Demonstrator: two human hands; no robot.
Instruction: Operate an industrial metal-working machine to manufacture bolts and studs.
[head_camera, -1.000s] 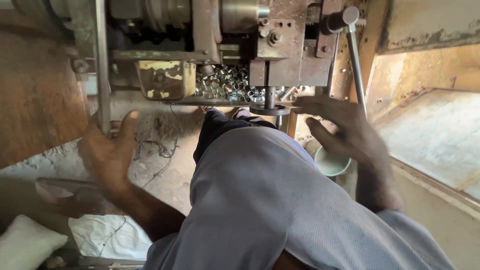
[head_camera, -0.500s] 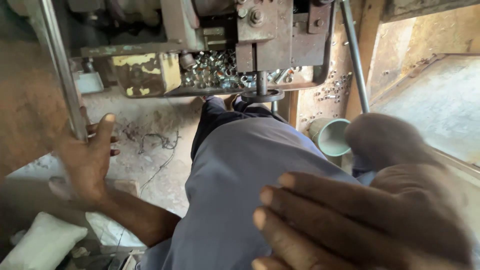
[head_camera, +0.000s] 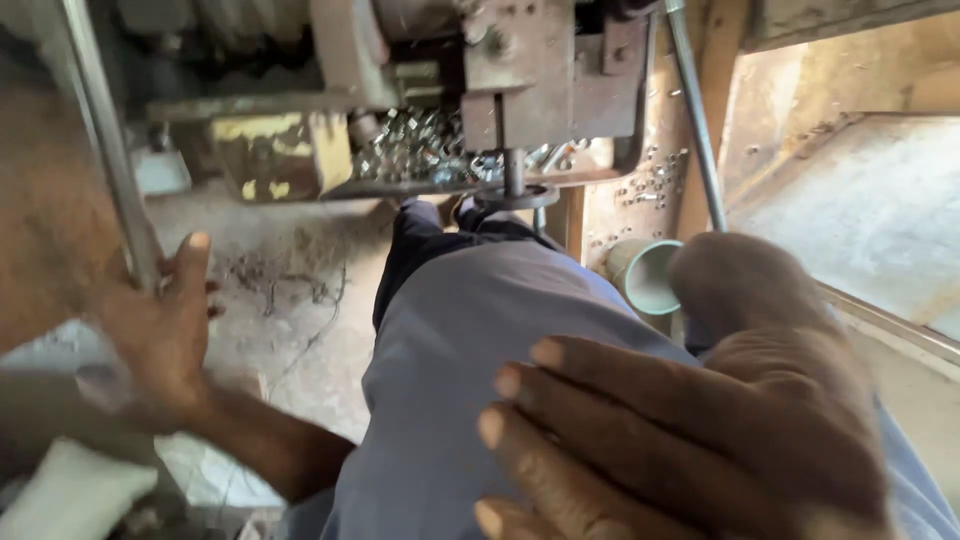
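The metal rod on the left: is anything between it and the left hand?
Nothing visible. The left hand is right at the rod, fingers against it. The right hand is near the camera, over the knee.

One view only: a head-worn camera, aimed steeply downward and slightly forward along the wearer's own lap. The trouser leg runs up the frame's centre from the bottom edge. The right hand lies very close to the lens, large and slightly blurred, filling the lower right. The left hand sits farther off at the left edge, beside a rod. The machine spans the top edge, seen from above and in front. No second view exists, so no overlap.
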